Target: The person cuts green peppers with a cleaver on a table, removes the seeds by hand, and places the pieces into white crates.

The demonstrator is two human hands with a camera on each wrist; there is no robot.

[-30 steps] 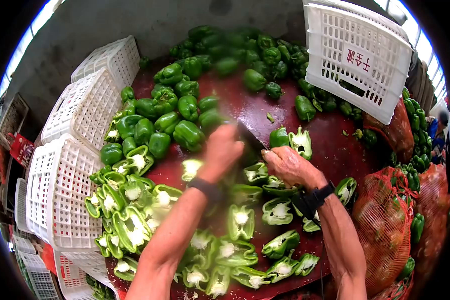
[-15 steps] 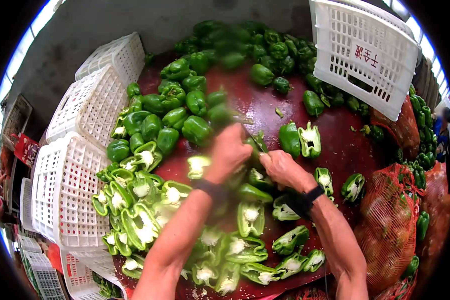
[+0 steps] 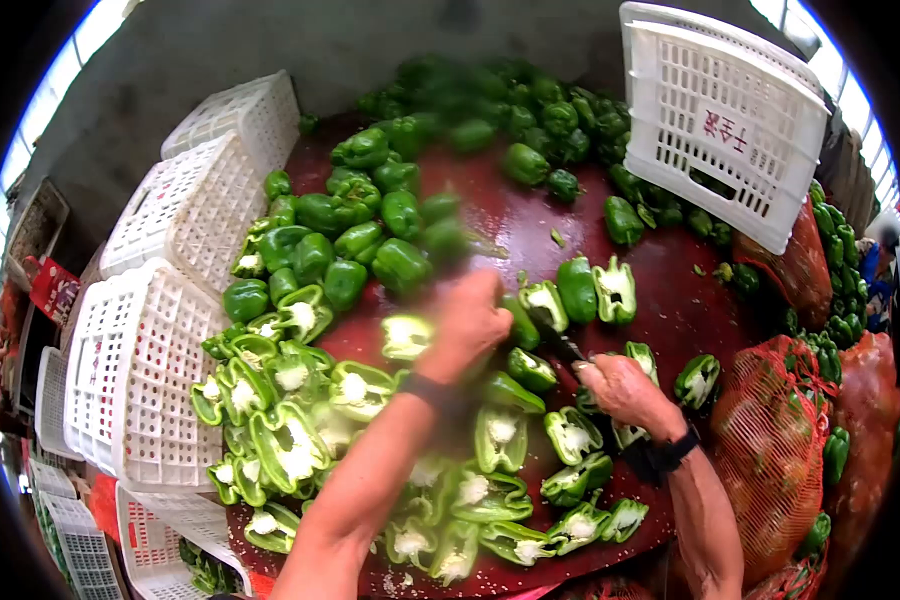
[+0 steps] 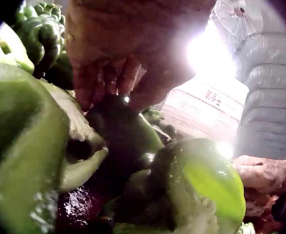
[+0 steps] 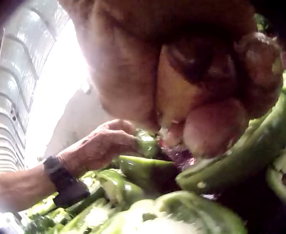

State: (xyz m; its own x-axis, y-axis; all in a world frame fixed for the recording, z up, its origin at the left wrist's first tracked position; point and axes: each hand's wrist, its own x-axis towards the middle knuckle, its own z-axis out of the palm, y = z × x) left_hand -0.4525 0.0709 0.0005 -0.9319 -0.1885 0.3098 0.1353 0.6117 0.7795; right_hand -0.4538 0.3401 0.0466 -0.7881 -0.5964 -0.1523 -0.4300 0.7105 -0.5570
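Note:
On the red table (image 3: 670,300) my left hand (image 3: 475,322) grips a whole green pepper (image 3: 520,322); in the left wrist view its fingers (image 4: 104,78) curl over the dark pepper (image 4: 121,131). To the right and nearer me, my right hand (image 3: 618,388) holds a knife (image 3: 568,350) with the blade pointing toward the left hand. The right wrist view shows its fingers (image 5: 216,122) wrapped round the handle (image 5: 179,97), with the left hand (image 5: 101,146) beyond. Halved peppers (image 3: 500,435) lie between and below both hands.
Whole peppers (image 3: 370,220) are heaped at the back and left, cut halves (image 3: 280,400) at the front left. White crates (image 3: 130,370) line the left edge and another crate (image 3: 725,120) leans at the back right. Red mesh sacks (image 3: 770,440) of peppers stand on the right.
My right hand has drawn the knife back, down and to the right, away from the left hand. The left hand has stayed roughly in place, on a pepper.

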